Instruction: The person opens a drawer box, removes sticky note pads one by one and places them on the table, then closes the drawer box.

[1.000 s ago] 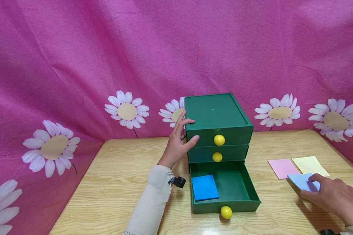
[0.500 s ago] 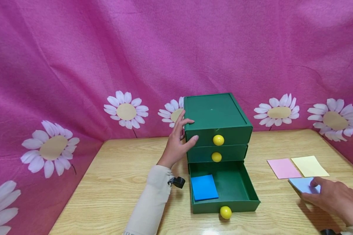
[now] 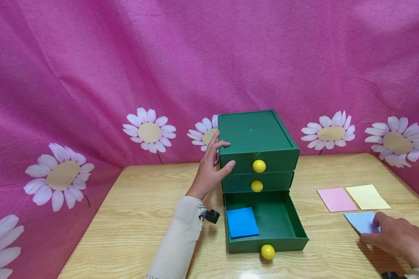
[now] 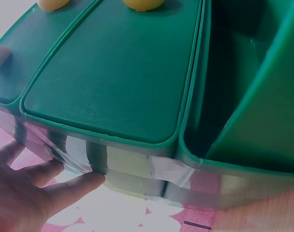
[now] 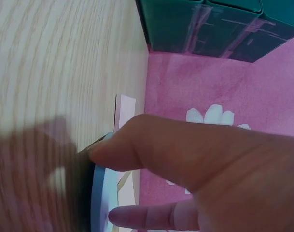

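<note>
My right hand [image 3: 397,237] pinches a light blue sticky-note pad [image 3: 359,220] by its right side. In the right wrist view the pad [image 5: 99,193] appears edge-on between thumb and finger, with a shadow on the table beneath. My left hand [image 3: 211,170] rests on the front left corner of a green drawer unit [image 3: 255,133], thumb on its front. Its fingers [image 4: 77,191] lie straight and spread along the side in the left wrist view. The bottom drawer [image 3: 276,211] is pulled out; a bright blue sticky-note pad [image 3: 242,222] lies in its left part.
A pink pad [image 3: 337,200] and a pale yellow pad [image 3: 368,197] lie side by side behind the light blue one. Yellow knobs [image 3: 267,252] stick out from the drawers. Behind the wooden table [image 3: 146,209] hangs a pink flowered cloth [image 3: 209,58].
My right hand has shifted slightly right and toward me with the light blue pad, uncovering the near edges of the pink and yellow pads. The left hand stays in place.
</note>
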The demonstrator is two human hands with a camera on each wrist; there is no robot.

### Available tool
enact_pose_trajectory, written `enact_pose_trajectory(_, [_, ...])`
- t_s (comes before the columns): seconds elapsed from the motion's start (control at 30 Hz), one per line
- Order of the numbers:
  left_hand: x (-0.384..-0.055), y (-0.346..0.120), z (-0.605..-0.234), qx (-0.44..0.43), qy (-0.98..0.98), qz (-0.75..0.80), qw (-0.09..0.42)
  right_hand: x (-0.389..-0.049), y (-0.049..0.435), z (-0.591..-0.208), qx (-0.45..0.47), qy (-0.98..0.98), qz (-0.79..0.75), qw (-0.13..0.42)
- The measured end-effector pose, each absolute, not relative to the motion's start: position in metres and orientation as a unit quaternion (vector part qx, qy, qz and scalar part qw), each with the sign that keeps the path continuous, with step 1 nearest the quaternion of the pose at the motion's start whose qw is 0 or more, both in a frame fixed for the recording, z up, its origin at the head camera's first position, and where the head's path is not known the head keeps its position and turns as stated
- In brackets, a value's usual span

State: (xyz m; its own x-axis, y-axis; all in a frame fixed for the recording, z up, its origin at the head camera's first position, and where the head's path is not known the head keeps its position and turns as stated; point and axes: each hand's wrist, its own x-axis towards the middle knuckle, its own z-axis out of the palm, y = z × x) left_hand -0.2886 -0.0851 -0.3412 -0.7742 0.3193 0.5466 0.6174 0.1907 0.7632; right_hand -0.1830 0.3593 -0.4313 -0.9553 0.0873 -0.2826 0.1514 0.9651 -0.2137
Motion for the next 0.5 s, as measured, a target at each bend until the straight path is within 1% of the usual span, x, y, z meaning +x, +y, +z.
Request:
enact_pose_trajectory(0.1, [-0.2891,-0.0851,-0.3416,-0.308,-0.76,-0.556,0.132,-0.1817,0.3601,-0.4336,0.062,0.98,-0.128,0.139])
enact_pose_trajectory(0.27, [-0.2892,-0.0852,-0.3422,-0.31,-0.76,-0.555,0.133,-0.1818,0.3583,-0.4345,0.076,0.975,-0.132,0.161])
enact_pose_trajectory(0.5, [-0.2901,-0.085,-0.3423,-0.311,-0.762,-0.552,0.135,-0.1824,0.3592,-0.4353,0.075,0.975,-0.128,0.165])
